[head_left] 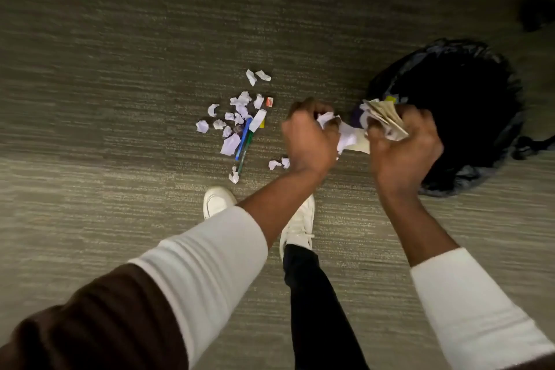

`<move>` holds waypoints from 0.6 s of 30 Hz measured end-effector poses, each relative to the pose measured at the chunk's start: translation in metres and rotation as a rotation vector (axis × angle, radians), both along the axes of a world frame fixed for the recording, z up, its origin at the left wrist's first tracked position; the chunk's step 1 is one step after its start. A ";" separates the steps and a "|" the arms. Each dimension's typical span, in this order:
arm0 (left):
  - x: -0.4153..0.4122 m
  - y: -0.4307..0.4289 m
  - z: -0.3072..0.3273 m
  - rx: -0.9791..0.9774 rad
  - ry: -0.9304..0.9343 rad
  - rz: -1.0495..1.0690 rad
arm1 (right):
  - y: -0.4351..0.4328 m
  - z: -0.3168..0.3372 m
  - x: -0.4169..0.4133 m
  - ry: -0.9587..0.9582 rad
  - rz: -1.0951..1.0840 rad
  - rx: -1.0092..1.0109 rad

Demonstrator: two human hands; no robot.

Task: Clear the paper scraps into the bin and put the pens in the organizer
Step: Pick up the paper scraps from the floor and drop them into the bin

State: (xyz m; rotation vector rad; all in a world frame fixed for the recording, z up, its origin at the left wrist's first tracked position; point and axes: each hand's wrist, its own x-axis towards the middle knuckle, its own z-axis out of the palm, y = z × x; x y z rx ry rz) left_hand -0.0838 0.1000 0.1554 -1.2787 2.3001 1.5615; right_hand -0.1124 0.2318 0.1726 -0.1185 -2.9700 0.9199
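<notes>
Several white paper scraps (237,117) lie scattered on the grey carpet in the middle of the view. Among them lie a blue pen (243,138) and a green pen (244,153), side by side. My left hand (309,138) is closed around crumpled white paper (345,132). My right hand (405,144) grips a wad of white and tan paper (384,120) at the left edge of the bin (456,117), which has a black liner. Both hands are held close together above the floor. No organizer is in view.
My white shoes (216,201) stand on the carpet just below the scraps, and a dark trouser leg shows below them. A small orange item (269,101) and a yellow piece (262,123) lie among the scraps. A dark object (537,15) sits at the top right.
</notes>
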 end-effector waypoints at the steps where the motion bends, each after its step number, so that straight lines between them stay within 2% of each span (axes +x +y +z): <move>1: -0.007 0.009 0.009 -0.003 0.035 -0.026 | 0.012 0.007 -0.005 0.015 -0.063 0.004; 5: -0.025 0.044 0.032 0.005 0.091 -0.126 | 0.062 0.013 -0.027 -0.059 -0.288 0.005; 9: -0.033 0.073 0.028 0.035 0.032 -0.186 | 0.096 -0.001 -0.040 -0.246 -0.287 0.086; 12: -0.036 0.090 0.019 0.072 -0.010 -0.262 | 0.106 -0.011 -0.044 -0.341 -0.312 0.035; 15: -0.035 0.102 0.016 0.125 -0.027 -0.396 | 0.108 -0.012 -0.041 -0.346 -0.313 0.007; 18: -0.025 0.102 0.015 0.119 0.035 -0.482 | 0.104 -0.008 -0.030 -0.292 -0.290 -0.035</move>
